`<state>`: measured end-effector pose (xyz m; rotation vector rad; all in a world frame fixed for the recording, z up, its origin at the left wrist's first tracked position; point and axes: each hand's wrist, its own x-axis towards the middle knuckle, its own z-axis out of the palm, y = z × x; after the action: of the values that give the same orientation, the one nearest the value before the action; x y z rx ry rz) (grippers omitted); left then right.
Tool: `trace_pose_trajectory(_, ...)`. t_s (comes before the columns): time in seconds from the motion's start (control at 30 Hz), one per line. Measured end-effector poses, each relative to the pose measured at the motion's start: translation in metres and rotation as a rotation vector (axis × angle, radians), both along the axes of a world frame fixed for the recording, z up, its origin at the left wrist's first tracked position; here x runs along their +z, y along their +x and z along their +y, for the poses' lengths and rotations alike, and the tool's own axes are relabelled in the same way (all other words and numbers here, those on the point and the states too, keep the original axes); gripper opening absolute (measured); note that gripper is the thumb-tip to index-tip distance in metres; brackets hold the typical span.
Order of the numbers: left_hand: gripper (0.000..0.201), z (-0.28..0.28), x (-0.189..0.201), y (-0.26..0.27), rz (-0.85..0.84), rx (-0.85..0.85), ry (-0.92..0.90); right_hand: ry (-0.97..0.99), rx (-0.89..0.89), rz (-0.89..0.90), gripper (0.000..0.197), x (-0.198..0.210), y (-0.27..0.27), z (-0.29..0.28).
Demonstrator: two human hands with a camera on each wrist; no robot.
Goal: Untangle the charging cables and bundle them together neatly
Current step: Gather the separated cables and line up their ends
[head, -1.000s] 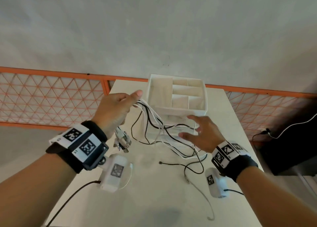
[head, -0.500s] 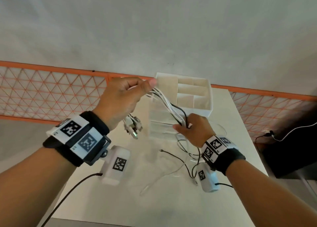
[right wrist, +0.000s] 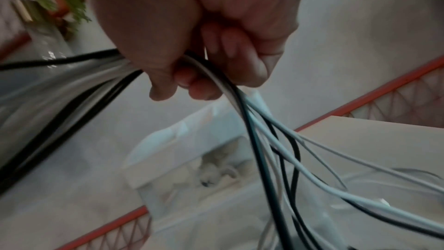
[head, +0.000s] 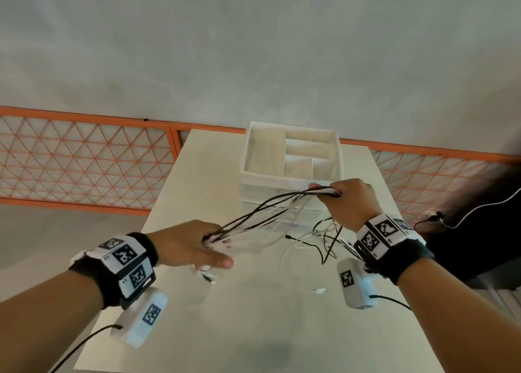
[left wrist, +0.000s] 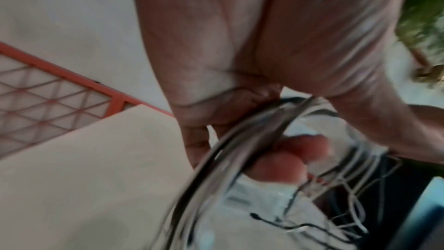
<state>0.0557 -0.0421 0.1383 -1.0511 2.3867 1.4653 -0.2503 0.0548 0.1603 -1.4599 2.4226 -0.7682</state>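
- left hand (head: 187, 244) is low and near the body, fingers curled round one end of the cables (head: 270, 207), thumb sticking out underneath
- right hand (head: 348, 200) is higher and further out, fist closed tight on the same bunch
- so the black and white cables run in a stretched span between the 2 hands, up off the counter (head: 214, 175)
- past the right hand's grip the rest of the cables hang down in loose loops onto the counter, below and a bit inside that hand
- a few plug ends dangle under the left hand, too blurry to say much
- white drawer box (head: 291, 158) with open compartments on top sits just beyond the right hand
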Motion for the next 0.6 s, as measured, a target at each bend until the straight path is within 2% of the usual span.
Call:
trace_pose_trajectory(0.1, 0.051, 0.013, 0.015, -0.028, 0.094, -0.071, 0.056, 0.012, 0.111, 0.028, 0.063, 0.018, 0.022, -0.007)
trace_pose_trajectory(0.17, 0.047, 0.019, 0.033, -0.052, 0.200, -0.072, 0.069, -0.019, 0.172, 0.052, 0.064, 0.027, 0.034, -0.012)
trace_pose_trajectory(0.23, 0.029, 0.024, 0.052, -0.071, 0.356, 0.009, 0.142, -0.062, 0.194, 0.037, 0.059, 0.032, 0.040, -0.016)
trace_pose_trajectory(0.3, 0.010, 0.026, 0.067, -0.082, 0.493, 0.137, 0.272, -0.080, 0.195, -0.009, 0.044, 0.032, 0.037, -0.016)
trace_pose_trajectory(0.33, 0.011, 0.026, 0.074, -0.084, 0.532, 0.194, 0.347, -0.074, 0.193, -0.020, 0.040, 0.029, 0.033, -0.014)
trace_pose_trajectory(0.4, 0.024, 0.022, 0.084, -0.084, 0.573, 0.264, 0.406, -0.052, 0.166, -0.029, 0.032, 0.015, 0.026, -0.006)
trace_pose_trajectory(0.5, 0.051, 0.013, 0.091, -0.079, 0.586, 0.356, 0.327, -0.036, 0.065, -0.120, 0.012, -0.017, 0.015, 0.006)
trace_pose_trajectory(0.6, 0.050, 0.009, 0.087, -0.076, 0.548, 0.453, 0.230, -0.039, -0.017, -0.219, 0.012, -0.036, 0.008, 0.012)
